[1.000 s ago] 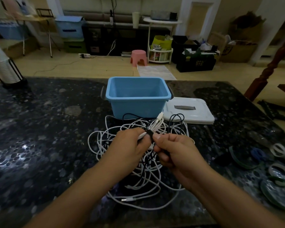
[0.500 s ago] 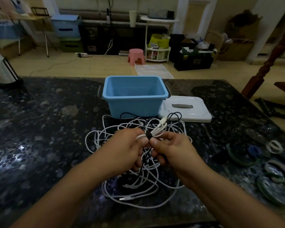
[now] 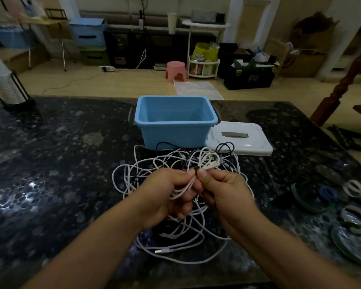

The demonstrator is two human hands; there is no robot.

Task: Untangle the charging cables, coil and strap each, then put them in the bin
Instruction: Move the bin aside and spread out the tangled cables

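Note:
A tangled heap of white and black charging cables (image 3: pixel 175 232) lies on the dark speckled table in front of an empty blue bin (image 3: pixel 175 130). Above the heap I hold a small coiled white cable (image 3: pixel 208 161) with a black strap around it. My left hand (image 3: pixel 167 195) grips the lower loops of this coil. My right hand (image 3: pixel 223 188) pinches the coil at the black strap, thumb on top. The rest of the coil fans out above my fingers toward the bin.
The bin's white lid (image 3: pixel 242 140) lies flat to the right of the bin. Several loose strap rings and tape rolls (image 3: pixel 352 224) are scattered at the table's right edge. A stack of white cups in a black holder (image 3: pixel 2 84) stands far left.
Both hands have stayed together on the coil. The coil's upper loops have spread wider and turned to the right, and my left hand now holds more of the lower loops.

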